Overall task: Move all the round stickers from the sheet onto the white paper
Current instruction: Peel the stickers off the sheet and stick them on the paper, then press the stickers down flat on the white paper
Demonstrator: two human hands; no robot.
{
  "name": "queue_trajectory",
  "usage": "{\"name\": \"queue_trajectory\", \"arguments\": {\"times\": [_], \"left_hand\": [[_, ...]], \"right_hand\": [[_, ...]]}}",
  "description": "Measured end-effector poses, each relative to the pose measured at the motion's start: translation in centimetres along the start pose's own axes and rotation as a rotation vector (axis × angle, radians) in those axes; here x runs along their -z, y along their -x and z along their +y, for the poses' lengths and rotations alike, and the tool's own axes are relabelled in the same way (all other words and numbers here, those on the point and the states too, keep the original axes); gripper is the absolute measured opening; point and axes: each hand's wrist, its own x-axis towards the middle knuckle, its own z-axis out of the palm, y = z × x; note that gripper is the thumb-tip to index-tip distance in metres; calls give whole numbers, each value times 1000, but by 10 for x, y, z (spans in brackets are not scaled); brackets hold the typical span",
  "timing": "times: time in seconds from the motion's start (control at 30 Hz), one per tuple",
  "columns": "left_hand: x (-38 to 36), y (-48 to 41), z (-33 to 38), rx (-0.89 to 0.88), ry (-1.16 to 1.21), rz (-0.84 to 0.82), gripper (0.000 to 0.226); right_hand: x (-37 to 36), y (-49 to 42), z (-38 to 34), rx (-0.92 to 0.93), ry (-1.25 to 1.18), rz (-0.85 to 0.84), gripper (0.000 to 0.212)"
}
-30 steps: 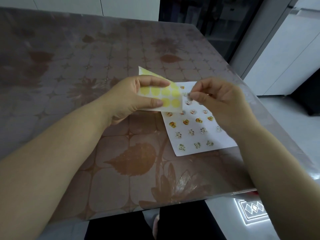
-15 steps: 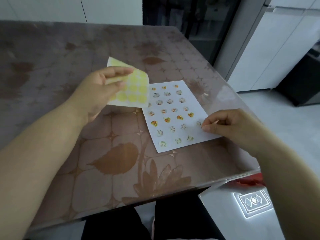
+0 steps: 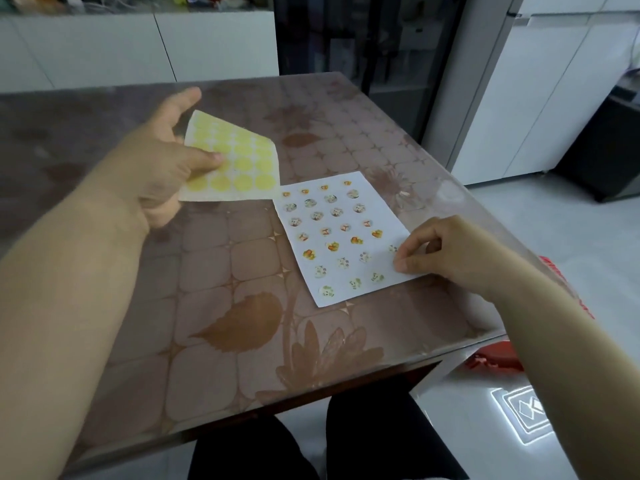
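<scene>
The white paper [image 3: 388, 216] lies flat on the table right of centre, covered with several small round picture stickers in rows. My left hand [image 3: 162, 168] holds the sticker sheet [image 3: 239, 161] by its left side, thumb on top; the sheet shows yellow round patches and hangs just above the table, left of the paper's far corner. My right hand [image 3: 446, 254] is at the paper's near right corner, fingers curled with the tips pressed down on the paper. Whatever lies under the fingertips is hidden.
The table [image 3: 221, 323] has a glossy brown flower-patterned cover; its near edge runs across the lower frame and its right edge is close to the paper. A red object [image 3: 495, 358] sits on the floor below the right edge. White cabinets stand behind and to the right.
My right hand left the sheet and came down to the paper's near right corner. My left hand carried the sheet left and away from the paper. The view has tilted up.
</scene>
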Motion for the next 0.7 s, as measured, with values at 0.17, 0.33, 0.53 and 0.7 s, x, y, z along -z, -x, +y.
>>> {"name": "queue_trajectory", "arguments": {"times": [0.17, 0.33, 0.53, 0.7], "left_hand": [[0, 7, -9, 19, -86, 3, 60], [6, 30, -62, 129, -212, 16, 69], [-1, 50, -68, 25, -649, 114, 77], [-11, 59, -68, -176, -954, 62, 58]], "right_hand": [[3, -10, -1, -43, 43, 13, 48], [2, -12, 1, -36, 69, -35, 46], [-3, -2, 7, -6, 303, 69, 50], [-6, 9, 4, -21, 433, 169, 60]]}}
